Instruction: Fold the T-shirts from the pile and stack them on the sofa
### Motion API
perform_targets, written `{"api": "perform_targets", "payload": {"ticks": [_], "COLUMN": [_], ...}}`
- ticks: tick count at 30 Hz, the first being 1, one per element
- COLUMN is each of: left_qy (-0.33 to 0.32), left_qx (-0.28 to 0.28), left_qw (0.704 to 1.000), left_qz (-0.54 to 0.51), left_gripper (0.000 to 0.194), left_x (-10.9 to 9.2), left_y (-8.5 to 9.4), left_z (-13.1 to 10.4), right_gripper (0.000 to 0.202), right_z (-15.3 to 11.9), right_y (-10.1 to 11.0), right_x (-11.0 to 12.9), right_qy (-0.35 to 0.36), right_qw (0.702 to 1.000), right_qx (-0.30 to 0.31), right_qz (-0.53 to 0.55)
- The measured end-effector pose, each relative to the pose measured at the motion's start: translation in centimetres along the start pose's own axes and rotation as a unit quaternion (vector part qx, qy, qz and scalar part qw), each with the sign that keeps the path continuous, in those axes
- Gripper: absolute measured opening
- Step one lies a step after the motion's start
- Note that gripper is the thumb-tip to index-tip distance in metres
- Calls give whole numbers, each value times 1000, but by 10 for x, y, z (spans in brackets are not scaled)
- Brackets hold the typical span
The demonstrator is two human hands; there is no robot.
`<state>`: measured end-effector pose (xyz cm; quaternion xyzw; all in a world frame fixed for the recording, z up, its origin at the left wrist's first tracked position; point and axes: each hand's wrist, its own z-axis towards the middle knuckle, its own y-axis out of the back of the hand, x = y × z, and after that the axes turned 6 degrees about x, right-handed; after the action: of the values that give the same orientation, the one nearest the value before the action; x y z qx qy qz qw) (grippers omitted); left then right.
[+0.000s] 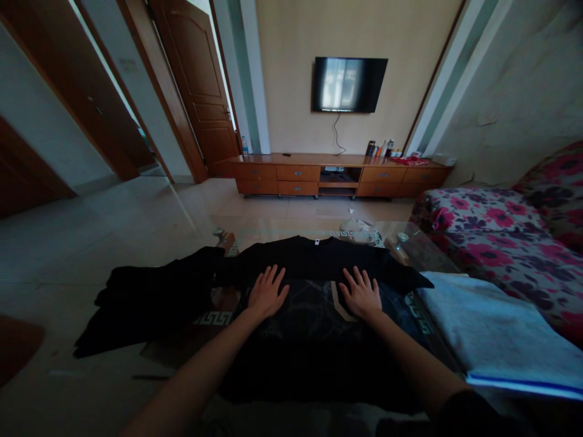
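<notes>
A black T-shirt lies spread on a glass table, its collar with a small white label at the far side. My left hand rests flat on the left part of its chest, fingers spread. On the right part, beside a pale angular print, my right hand lies flat with its fingers apart. Neither hand holds anything. Another dark cloth lies to the left of the shirt, partly over the table's edge.
A light blue folded cloth lies at the right, near a flowered sofa. Crumpled clear plastic sits at the table's far side. Beyond stand a low wooden cabinet and a wall television.
</notes>
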<state>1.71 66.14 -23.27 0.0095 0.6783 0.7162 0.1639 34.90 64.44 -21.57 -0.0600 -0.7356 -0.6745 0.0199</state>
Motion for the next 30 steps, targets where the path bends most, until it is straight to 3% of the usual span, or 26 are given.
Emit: {"api": "perform_targets", "payload": {"ticks": [8, 12, 14, 17, 18, 20, 24, 30], "left_qy": [-3, 23, 92, 280, 341, 400, 400, 369], "left_qx": [22, 17, -40, -139, -147, -124, -74, -86], "left_qw": [1000, 996, 986, 940, 918, 900, 911, 923], "left_qz": [0, -86, -132, -139, -135, -122, -76, -62], "left_gripper": [64, 54, 46, 40, 43, 55, 63, 63], "left_x": [-11, -9, 2, 30, 40, 56, 65, 60], "left_y": [10, 26, 40, 59, 62, 65, 61, 60], "left_z": [-58, -69, -69, -70, -71, -73, -73, -66], "right_gripper": [65, 66, 66, 66, 66, 66, 66, 66], "right_z": [-58, -72, -74, -75, -75, -74, -72, -67], "right_y": [4, 5, 5, 6, 6, 5, 4, 4], "right_x": [2, 1, 0, 0, 1, 2, 3, -2], "right_qy": [-1, 1, 0, 3, 3, 1, -10, -10], "right_qw": [1000, 1000, 1000, 1000, 1000, 1000, 1000, 1000], "right_qx": [22, 26, 25, 18, 16, 11, 7, 3], "right_qz": [-1, -3, -2, 1, 2, 3, 0, 4]}}
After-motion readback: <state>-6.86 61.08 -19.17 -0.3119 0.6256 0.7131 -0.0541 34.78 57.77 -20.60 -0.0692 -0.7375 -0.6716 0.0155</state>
